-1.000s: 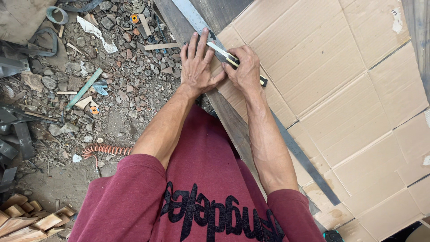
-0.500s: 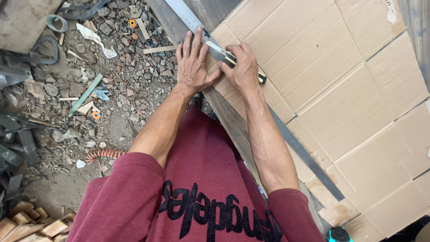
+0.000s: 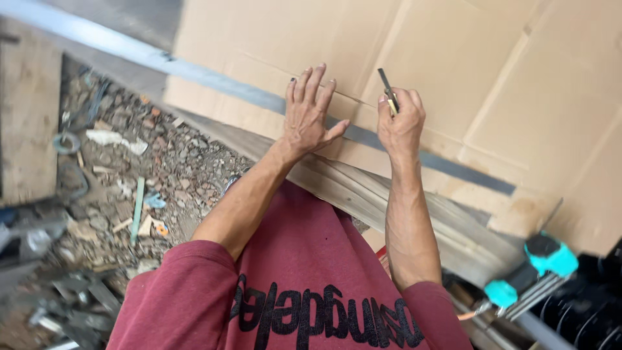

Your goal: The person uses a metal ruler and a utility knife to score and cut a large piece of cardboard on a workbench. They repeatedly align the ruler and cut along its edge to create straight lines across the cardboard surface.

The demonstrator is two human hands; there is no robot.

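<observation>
My left hand (image 3: 310, 113) lies flat with fingers spread on a long grey metal straightedge (image 3: 214, 79), pressing it against a large sheet of brown cardboard (image 3: 492, 78). My right hand (image 3: 402, 120) is closed around a utility knife (image 3: 389, 91) whose dark blade end sticks up above my fist, right beside the straightedge. The cardboard rests on a wooden board (image 3: 389, 201) at its lower edge. My dark red sleeves and shirt fill the bottom of the view.
Rubble, stones and scrap pieces (image 3: 142, 181) cover the ground on the left, with a wooden panel (image 3: 29, 116) at the far left. A turquoise and black tool (image 3: 538, 266) and metal rods lie at the lower right.
The view has swung and come closer. My right hand has lifted the knife so its blade end points up, and both hands now sit further along the straightedge.
</observation>
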